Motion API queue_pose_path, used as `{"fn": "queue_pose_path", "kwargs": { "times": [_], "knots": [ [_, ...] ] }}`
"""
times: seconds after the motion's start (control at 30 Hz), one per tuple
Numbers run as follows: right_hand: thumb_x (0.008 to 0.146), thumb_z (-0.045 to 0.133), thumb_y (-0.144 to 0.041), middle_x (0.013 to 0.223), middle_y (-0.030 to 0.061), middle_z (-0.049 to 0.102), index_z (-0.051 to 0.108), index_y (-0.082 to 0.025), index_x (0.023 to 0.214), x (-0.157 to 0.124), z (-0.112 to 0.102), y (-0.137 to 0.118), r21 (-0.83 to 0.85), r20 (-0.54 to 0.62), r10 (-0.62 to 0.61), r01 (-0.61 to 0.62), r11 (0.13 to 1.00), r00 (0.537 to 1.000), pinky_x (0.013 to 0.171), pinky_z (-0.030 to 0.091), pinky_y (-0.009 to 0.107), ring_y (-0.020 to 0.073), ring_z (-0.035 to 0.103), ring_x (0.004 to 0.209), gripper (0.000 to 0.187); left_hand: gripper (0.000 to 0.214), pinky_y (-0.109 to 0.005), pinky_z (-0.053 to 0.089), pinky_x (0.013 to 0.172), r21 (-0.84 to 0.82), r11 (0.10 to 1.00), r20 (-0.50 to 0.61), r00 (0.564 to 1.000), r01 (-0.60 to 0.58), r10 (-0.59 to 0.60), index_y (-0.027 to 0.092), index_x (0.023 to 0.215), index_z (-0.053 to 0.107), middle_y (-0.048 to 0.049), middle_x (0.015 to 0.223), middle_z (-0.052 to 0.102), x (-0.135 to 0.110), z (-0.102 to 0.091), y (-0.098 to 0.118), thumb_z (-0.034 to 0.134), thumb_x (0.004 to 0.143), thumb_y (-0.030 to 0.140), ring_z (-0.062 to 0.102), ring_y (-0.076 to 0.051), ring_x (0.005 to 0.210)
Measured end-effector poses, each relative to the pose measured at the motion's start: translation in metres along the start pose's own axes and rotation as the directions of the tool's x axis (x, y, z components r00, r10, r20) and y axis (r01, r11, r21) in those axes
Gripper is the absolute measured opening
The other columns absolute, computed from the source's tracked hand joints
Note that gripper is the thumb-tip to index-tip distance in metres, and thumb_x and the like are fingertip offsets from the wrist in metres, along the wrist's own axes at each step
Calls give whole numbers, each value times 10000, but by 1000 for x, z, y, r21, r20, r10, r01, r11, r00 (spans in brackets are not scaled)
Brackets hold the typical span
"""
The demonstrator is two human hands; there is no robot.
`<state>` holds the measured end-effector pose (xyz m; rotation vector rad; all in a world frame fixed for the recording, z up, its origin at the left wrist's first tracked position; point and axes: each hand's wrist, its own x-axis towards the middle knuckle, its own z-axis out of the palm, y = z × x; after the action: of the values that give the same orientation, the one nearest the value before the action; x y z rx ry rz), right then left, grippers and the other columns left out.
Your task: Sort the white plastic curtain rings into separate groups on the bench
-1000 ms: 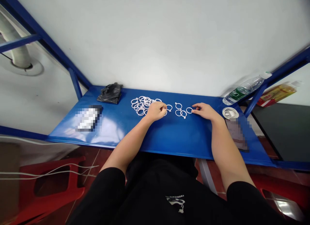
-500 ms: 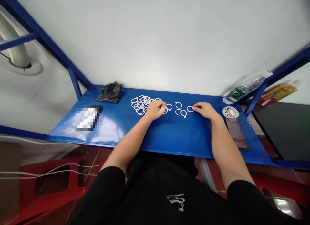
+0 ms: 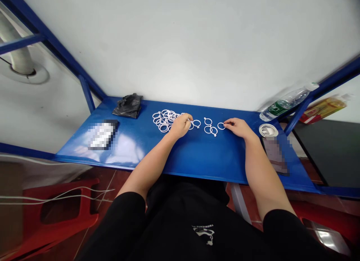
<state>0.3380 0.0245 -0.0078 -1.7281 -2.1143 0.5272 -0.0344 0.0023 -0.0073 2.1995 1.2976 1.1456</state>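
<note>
A cluster of thin white rings [image 3: 164,121], each with a small round knob, lies on the blue tabletop [image 3: 205,156]. At the cluster's right edge is my left hand [image 3: 181,126], fingers closed in a pinch. It covers some rings, and what lies between its fingertips is hidden. One loose ring [image 3: 197,123] touches or nearly touches those fingertips. Farther right, my right hand [image 3: 237,127] pinches the edge of a single white ring [image 3: 221,126] at table level. Between the hands are three more rings, an upper one [image 3: 208,121] and two overlapping below it [image 3: 210,130].
A crumpled black plastic bag [image 3: 128,105] and a blurred-out dark packet [image 3: 103,135] are on the left. On the right lie a clear bottle [image 3: 287,102], a coiled white cable [image 3: 268,130] and a blurred-out flat object [image 3: 275,156]. A white wall backs the table; blue frame bars flank it.
My left hand has turned slightly and its fingers are curled closer together over the rings. My right hand keeps the same hold, and the loose rings stay put.
</note>
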Motion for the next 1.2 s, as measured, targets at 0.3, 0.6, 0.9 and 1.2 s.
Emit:
{"fn": "queue_pose_path", "kwargs": {
  "times": [0.3,0.6,0.9,1.2],
  "knots": [
    [874,719,-440,1011,46,812,844,-284,1063,0,-2,1,11,18,-20,20,1000,1000,797,541,381,256,726,884,275,284,-322,559,870,8,1000,-57,998,26,-25,182,1155,740,-67,1051,779,-1,1,-3,552,951,121,714,-185,892],
    [855,689,-399,835,43,774,753,-228,862,-5,-4,-20,75,-49,17,-13,997,999,716,503,349,215,673,730,183,287,-440,540,1084,154,988,-41,999,2,4,206,1214,779,-99,1208,777,2,5,-16,601,989,185,710,-255,1144],
    [906,665,-446,906,61,793,753,-251,916,-16,17,-77,153,-230,-118,156,976,966,782,558,388,237,705,785,214,175,-470,503,1087,148,988,-86,994,-48,62,207,1031,799,-111,1175,779,3,3,-5,634,1005,259,697,-272,1149],
    [914,693,-561,909,43,785,794,-297,932,-32,44,-129,375,-109,-244,267,888,964,783,586,391,234,707,817,283,291,-309,525,895,-97,979,306,930,-180,202,229,1238,761,-56,1020,789,-8,5,34,586,1075,395,718,-199,947]
  ]
}}
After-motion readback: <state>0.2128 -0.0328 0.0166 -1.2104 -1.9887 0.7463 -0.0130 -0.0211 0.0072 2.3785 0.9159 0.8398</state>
